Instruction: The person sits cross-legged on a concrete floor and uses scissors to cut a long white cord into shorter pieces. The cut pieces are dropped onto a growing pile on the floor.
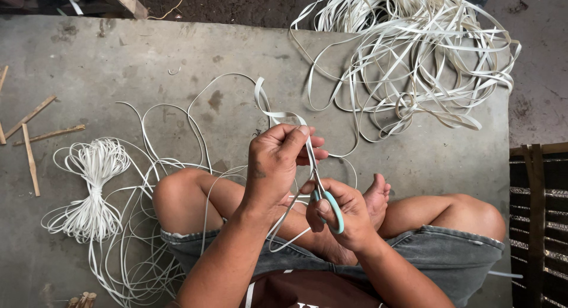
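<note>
- Denim shorts and a dark shirt filled the bottom of the frame, where the person sat cross-legged on the concrete floor, one bare foot showing between the knees.
- At centre frame the right hand was clenched around one pair of scissors with pale green handles, thumb through a loop; the blades pointed up and slightly left, and whether they were parted on the strip I could not tell.
- Just above and left of it, the left hand pinched a single white flat strip between thumb and fingers, its grip closed on the strip.
- The held strip ran roughly upright through the pinch: it arched up and left of the fingers, and below them it lay along the blades, so the strip sat directly above the scissors, touching or almost touching them. The left hand was the nearer of the two to the strip's free length.
- Loose loops of the same white strip trailed over the left knee and the floor.
- One tied white bundle lay at the left of the frame.
- Four or so short wooden sticks lay at the left edge.
- One big tangled heap of strips lay at the upper right, well apart from the hands.
- A dark slatted frame stood at the right edge.
</note>
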